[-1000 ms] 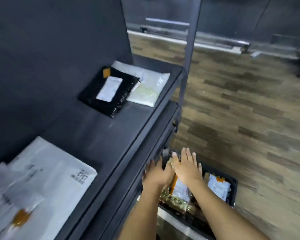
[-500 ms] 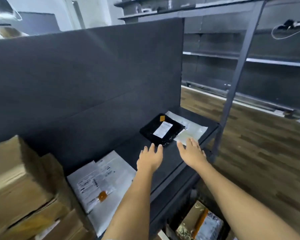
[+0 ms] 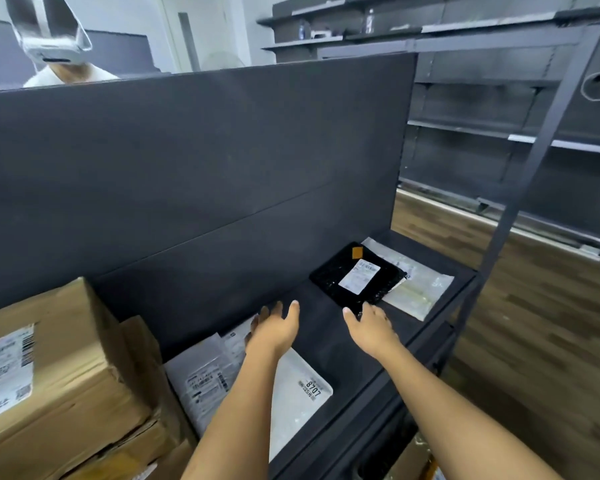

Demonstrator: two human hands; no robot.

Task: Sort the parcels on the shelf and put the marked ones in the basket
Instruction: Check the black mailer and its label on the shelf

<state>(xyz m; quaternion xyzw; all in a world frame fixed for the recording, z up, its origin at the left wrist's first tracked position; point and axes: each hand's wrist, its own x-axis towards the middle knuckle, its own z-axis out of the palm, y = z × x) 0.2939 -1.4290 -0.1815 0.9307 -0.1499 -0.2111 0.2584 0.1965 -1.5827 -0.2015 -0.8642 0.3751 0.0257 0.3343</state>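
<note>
Cardboard boxes [image 3: 49, 368] are sitting stacked at the far left end of the shelf [image 3: 340, 358], the top one showing a white shipping label. Right next to them a couple of white mailers [image 3: 201, 379] are lying flat and overlapping, and the nearer one is showing "8707" on its tag.

Left hand [image 3: 274, 327] is hovering over the far edge of those mailers, fingers straight and spread, holding nothing. Right hand [image 3: 371, 327] is doing the same just beside it, palm down, fingers loose and empty. Its fingertips are reaching the near corner of the black parcel [image 3: 357, 275], though honestly I can't tell if they're actually touching it.

That black parcel is lying flat near the right end of the shelf, wearing a white label and a little orange sticker [image 3: 357, 252] at its far corner. It's partly sitting on top of a clear plastic parcel [image 3: 420, 289] that's sticking out to the right. Wood floor [image 3: 534, 341] is showing past the shelf post.
</note>
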